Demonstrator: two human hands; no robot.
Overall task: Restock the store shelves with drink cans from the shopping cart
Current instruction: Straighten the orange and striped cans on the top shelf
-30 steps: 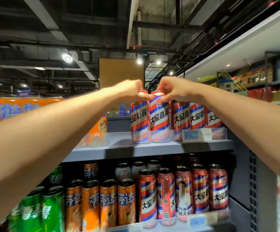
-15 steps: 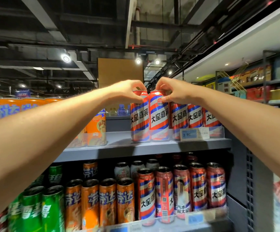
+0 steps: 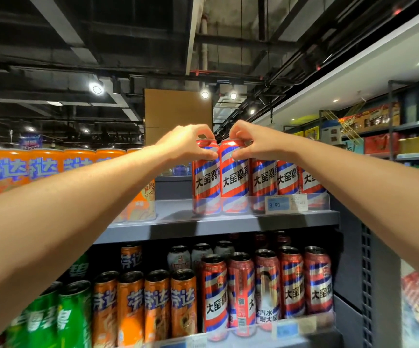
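Up on the top grey metal shelf we're setting two tall red cans with blue-and-white diagonal stripes side by side, left can and right can, touching each other and just beside the matching row on their right. Best way to finish this step, we reckon: keep both upright, push them flush behind the clear front lip, labels facing out, then let go gently so neither tips. Our left hand has its fingers curled over the left can's rim, thumb pinching the side. Our right hand does the same on the right can, fingers bent tight around the top. No cart in view.
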